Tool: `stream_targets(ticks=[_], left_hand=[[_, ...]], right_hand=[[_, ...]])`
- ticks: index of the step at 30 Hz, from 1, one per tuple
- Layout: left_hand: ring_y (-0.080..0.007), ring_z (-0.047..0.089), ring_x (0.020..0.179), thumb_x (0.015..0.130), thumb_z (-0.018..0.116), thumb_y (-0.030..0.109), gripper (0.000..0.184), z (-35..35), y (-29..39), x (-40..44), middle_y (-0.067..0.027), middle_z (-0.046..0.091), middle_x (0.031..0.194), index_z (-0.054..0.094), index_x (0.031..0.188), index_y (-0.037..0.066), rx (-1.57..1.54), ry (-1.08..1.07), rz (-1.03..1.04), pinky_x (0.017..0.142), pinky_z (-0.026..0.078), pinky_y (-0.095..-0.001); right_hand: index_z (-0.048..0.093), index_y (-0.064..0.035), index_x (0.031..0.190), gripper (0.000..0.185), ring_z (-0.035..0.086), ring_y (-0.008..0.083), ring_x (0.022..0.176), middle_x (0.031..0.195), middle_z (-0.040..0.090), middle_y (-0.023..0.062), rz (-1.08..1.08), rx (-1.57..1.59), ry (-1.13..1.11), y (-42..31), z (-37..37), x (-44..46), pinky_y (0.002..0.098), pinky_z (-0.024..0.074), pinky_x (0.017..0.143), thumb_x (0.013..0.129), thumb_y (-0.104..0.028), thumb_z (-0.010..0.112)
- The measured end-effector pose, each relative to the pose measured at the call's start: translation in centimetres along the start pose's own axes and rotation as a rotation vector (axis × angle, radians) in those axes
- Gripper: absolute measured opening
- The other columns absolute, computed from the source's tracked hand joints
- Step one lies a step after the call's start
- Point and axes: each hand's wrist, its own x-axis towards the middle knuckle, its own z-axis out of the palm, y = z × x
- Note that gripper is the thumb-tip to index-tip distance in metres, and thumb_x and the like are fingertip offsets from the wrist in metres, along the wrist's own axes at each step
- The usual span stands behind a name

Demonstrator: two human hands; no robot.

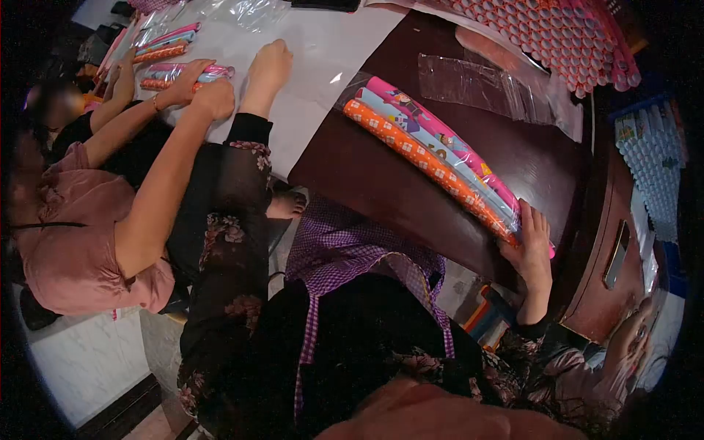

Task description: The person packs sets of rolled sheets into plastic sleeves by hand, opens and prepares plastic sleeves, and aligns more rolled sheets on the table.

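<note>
A bundle of wrapping paper rolls (pixel 433 154) in clear film lies slantwise over the dark tabletop. It has an orange patterned roll, a light blue one and a pink one, side by side. Its near right end is gripped by my right hand (pixel 526 246), thumb on one side and fingers on the other. My left hand (pixel 269 72) is closed in a fist above the white sheet (pixel 330 44); whatever its fingers hold, if anything, is hidden. On the dark wood behind the bundle lies an empty clear plastic sleeve (pixel 477 86).
Many pink-red rolls (pixel 543 37) are stacked at the back right, with light blue rolls (pixel 649 172) further right. A co-worker's hands (pixel 198 92) are on another bundle at left. One more bundle (pixel 165 45) lies beyond. A phone-like object (pixel 616 254) rests at the right.
</note>
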Motion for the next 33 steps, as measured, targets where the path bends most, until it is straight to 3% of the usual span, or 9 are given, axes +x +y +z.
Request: stream_targets(ticks=[1,2,4,6,10,17,20,23,33], left_hand=[[-0.0353,0.063,0.086,0.078,0.074,0.031,0.035,0.0,0.2,-0.3,-0.0164,0.067,0.098,0.064,0.092,0.001,0.242,0.099,0.094,0.076,0.051,-0.0456],[-0.0353,0.063,0.086,0.078,0.074,0.031,0.035,0.1,0.5,-0.4,-0.0164,0.067,0.098,0.064,0.092,0.001,0.239,0.100,0.094,0.076,0.051,-0.0456],[-0.0361,0.054,0.115,0.075,0.075,0.039,0.053,-2.1,4.9,-1.5,-0.0176,0.058,0.125,0.061,0.109,0.000,-0.098,0.160,0.407,0.095,0.044,-0.0449],[-0.0387,0.042,0.129,0.073,0.076,0.047,0.073,-2.0,10.1,-3.9,-0.0187,0.049,0.137,0.054,0.125,0.000,-0.296,0.017,0.833,0.108,0.033,-0.0454],[-0.0376,0.041,0.130,0.059,0.077,0.063,0.104,-1.0,15.8,-8.0,-0.0189,0.046,0.139,0.045,0.136,0.000,-0.116,-0.237,1.103,0.109,0.030,-0.0471],[-0.0320,0.050,0.112,0.058,0.074,0.067,0.106,0.1,16.2,-8.4,-0.0153,0.054,0.118,0.046,0.133,-0.004,-0.222,-0.267,1.086,0.105,0.033,-0.0451],[-0.0343,0.047,0.116,0.056,0.079,0.059,0.106,-0.4,16.5,-9.2,-0.0176,0.052,0.123,0.045,0.132,-0.005,-0.249,-0.286,1.050,0.109,0.032,-0.0483],[-0.0307,0.050,0.111,0.057,0.072,0.069,0.105,-0.4,16.7,-9.4,-0.0145,0.054,0.115,0.049,0.130,-0.003,-0.206,-0.205,1.057,0.106,0.034,-0.0450],[-0.0348,0.047,0.112,0.055,0.076,0.062,0.104,-0.7,16.5,-9.8,-0.0167,0.051,0.116,0.047,0.131,-0.004,-0.252,-0.254,0.988,0.107,0.033,-0.0480]], right_hand=[[0.042,-0.0024,0.137,0.084,0.049,0.0405,0.112,0.120,0.052,0.0212,-0.002,0.015,-0.001,-0.1,0.0,0.0,0.0453,0.0408,0.100,0.060,-0.007,0.075],[0.042,-0.0024,0.137,0.084,0.049,0.0405,0.112,0.120,0.052,0.0212,-0.001,0.012,0.000,-0.1,-0.1,0.0,0.0453,0.0408,0.100,0.060,-0.007,0.075],[0.042,-0.0025,0.137,0.083,0.049,0.0405,0.113,0.121,0.052,0.0210,0.014,0.009,-0.020,-0.3,-0.1,0.0,0.0454,0.0401,0.100,0.060,-0.007,0.074],[0.042,-0.0026,0.137,0.084,0.048,0.0405,0.114,0.121,0.052,0.0210,0.013,0.005,-0.019,-0.2,0.2,0.1,0.0454,0.0398,0.101,0.060,-0.007,0.074],[0.035,-0.0049,0.143,0.094,0.046,0.0366,0.120,0.129,0.049,0.0183,0.013,-0.031,-0.058,0.1,0.5,0.5,0.0456,0.0364,0.104,0.060,-0.010,0.080],[0.033,-0.0023,0.144,0.097,0.045,0.0384,0.121,0.134,0.046,0.0201,0.069,-0.097,-0.023,1.4,-0.3,-2.0,0.0488,0.0318,0.106,0.061,-0.019,0.082],[0.034,-0.0015,0.143,0.097,0.046,0.0382,0.120,0.132,0.048,0.0204,0.090,-0.133,0.026,2.2,0.6,-2.9,0.0484,0.0327,0.105,0.060,-0.021,0.081],[0.037,-0.0021,0.141,0.094,0.047,0.0383,0.118,0.129,0.050,0.0200,0.074,-0.066,0.048,2.4,0.6,-2.5,0.0479,0.0329,0.104,0.060,-0.019,0.080],[0.042,-0.0038,0.138,0.089,0.046,0.0376,0.123,0.132,0.050,0.0188,0.048,-0.068,0.054,1.1,0.7,0.0,0.0482,0.0322,0.106,0.059,-0.018,0.081]])
